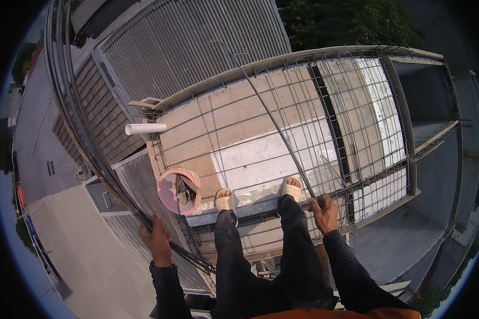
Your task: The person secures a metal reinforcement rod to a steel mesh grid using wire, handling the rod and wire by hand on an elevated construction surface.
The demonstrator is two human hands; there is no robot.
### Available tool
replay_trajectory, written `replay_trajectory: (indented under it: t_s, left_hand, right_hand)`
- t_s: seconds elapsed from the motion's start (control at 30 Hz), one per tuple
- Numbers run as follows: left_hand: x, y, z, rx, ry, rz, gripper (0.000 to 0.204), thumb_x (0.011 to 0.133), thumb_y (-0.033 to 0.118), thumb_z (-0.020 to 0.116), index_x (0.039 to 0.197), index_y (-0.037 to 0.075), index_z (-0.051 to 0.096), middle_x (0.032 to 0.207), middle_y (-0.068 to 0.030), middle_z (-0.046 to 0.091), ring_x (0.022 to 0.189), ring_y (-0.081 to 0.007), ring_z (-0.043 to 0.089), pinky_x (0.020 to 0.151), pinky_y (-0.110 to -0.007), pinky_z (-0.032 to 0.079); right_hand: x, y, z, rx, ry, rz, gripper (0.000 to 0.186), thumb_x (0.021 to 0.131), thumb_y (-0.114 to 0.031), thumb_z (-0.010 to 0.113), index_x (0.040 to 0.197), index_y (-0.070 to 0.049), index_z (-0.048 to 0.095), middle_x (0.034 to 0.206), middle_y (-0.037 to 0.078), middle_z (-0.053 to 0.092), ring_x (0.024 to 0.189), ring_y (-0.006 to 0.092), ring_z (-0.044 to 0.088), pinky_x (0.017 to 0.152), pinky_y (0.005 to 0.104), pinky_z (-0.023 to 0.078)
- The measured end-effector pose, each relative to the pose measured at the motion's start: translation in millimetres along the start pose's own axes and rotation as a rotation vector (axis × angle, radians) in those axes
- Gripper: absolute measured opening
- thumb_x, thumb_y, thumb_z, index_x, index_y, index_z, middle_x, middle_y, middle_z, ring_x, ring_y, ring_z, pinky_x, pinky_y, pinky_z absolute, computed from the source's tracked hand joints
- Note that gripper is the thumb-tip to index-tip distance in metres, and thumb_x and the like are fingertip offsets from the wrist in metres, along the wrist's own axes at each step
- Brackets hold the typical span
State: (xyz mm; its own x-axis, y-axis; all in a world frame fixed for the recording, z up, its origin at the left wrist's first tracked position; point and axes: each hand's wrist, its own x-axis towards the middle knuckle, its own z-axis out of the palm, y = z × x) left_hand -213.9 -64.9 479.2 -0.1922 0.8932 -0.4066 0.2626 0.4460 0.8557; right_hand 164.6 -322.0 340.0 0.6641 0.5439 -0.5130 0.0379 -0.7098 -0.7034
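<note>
My right hand (324,213) is closed around a long steel reinforcing bar (274,122). The bar slants up and left across the deck, and its far end is bent into a hook. At the left, my left hand (156,240) is wrapped around a bundle of long dark bars (102,169) that runs past the deck's left side. Below the right hand's bar lies a grid of tied rebar (356,101) over wooden formwork panels (197,114). Both my feet, in light sandals (291,189), stand on a pale strip between the bars.
A pink tub (179,192) with scraps and loose pieces in it stands left of my feet. A white pipe (145,128) sticks out over the formwork's left edge. Beyond are a corrugated roof (197,45) and a drop to lower ground (96,255). Framed openings (423,95) lie at the right.
</note>
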Motion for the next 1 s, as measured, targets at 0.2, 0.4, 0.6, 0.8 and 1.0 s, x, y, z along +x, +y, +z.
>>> replay_trajectory:
  t_s: [0.2, 0.4, 0.6, 0.8, 1.0]
  left_hand:
    - [17, -52, -51, 0.09, -0.048, -0.121, 0.027, 0.099, 0.016, 0.068, 0.081, 0.013, 0.049, 0.058, 0.0065, 0.043, 0.043, -0.0043, 0.039, 0.04, -0.026, 0.03]
    - [42, -84, -101, 0.203, -0.13, -0.22, 0.026, 0.097, 0.012, 0.069, 0.081, 0.012, 0.049, 0.055, 0.0053, 0.043, 0.041, -0.0045, 0.038, 0.038, -0.026, 0.028]
    - [51, -118, -131, 0.318, -0.131, -0.314, 0.026, 0.098, 0.015, 0.067, 0.08, 0.011, 0.048, 0.053, 0.005, 0.04, 0.038, -0.0053, 0.036, 0.035, -0.026, 0.026]
    - [66, -141, -146, 0.884, -0.206, -0.674, 0.044, 0.106, 0.02, 0.059, 0.149, 0.013, 0.055, 0.136, -0.0222, 0.066, 0.119, -0.0235, 0.067, 0.1, -0.038, 0.052]
    - [66, -162, -146, 1.352, -0.503, -0.276, 0.046, 0.107, 0.016, 0.051, 0.151, 0.0, 0.049, 0.128, -0.0179, 0.065, 0.115, -0.0259, 0.062, 0.101, -0.037, 0.051]
  right_hand:
    - [21, 35, 108, -0.136, 0.092, -0.029, 0.038, 0.097, -0.034, 0.07, 0.087, 0.001, 0.06, 0.072, 0.015, 0.071, 0.067, 0.0236, 0.07, 0.065, 0.0384, 0.053]
    - [26, 65, 180, -0.215, 0.218, -0.068, 0.036, 0.096, -0.036, 0.068, 0.109, -0.003, 0.063, 0.095, 0.028, 0.073, 0.091, 0.0487, 0.07, 0.078, 0.0524, 0.054]
    - [49, 108, 236, -0.218, 0.242, 0.076, 0.033, 0.096, -0.033, 0.07, 0.092, -0.001, 0.063, 0.081, 0.022, 0.071, 0.078, 0.0441, 0.07, 0.07, 0.0479, 0.053]
    - [39, 149, 258, -0.151, 0.236, 0.09, 0.036, 0.094, -0.037, 0.07, 0.094, -0.003, 0.063, 0.08, 0.026, 0.069, 0.078, 0.0489, 0.068, 0.069, 0.0521, 0.052]
    - [66, 172, 259, -0.219, 0.228, 0.104, 0.034, 0.094, -0.035, 0.07, 0.091, -0.003, 0.06, 0.079, 0.025, 0.069, 0.078, 0.0472, 0.069, 0.069, 0.0506, 0.053]
